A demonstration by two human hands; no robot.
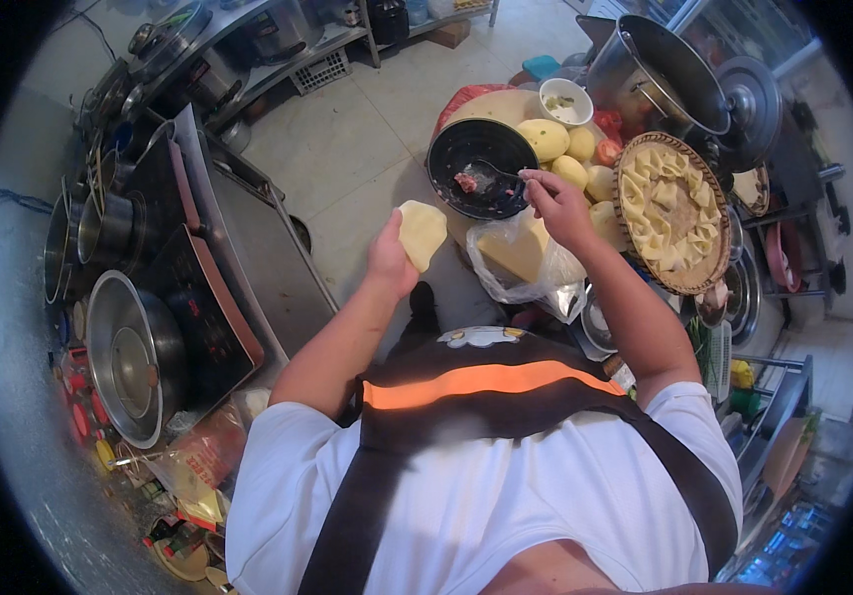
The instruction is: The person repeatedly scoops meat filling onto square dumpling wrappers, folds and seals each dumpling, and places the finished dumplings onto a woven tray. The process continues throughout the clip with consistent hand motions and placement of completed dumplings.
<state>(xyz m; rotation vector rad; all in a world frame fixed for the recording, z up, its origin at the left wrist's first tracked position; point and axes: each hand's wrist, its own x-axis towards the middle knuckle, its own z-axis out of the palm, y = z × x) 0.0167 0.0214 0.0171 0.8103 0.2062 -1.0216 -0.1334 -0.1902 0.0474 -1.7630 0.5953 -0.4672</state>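
Observation:
On my left hand (389,256) lies a stack of pale round dough wrappers (422,234), gripped by the thumb and palm. My right hand (554,201) holds the handle of a metal spoon (497,169), whose bowl end is inside a black bowl (483,209). A lump of minced meat (465,182) sits in that bowl. Below the bowl, an open clear plastic bag (516,256) contains more pale yellow sheets. To the right, a round woven tray (624,223) carries several folded dumplings (664,197).
Potatoes (570,171), a tomato (608,152) and a white bowl (565,102) stand beside the black bowl. Behind them is a large steel stockpot (657,74). An induction cooker (203,320) and a wide metal basin (129,357) are at the left.

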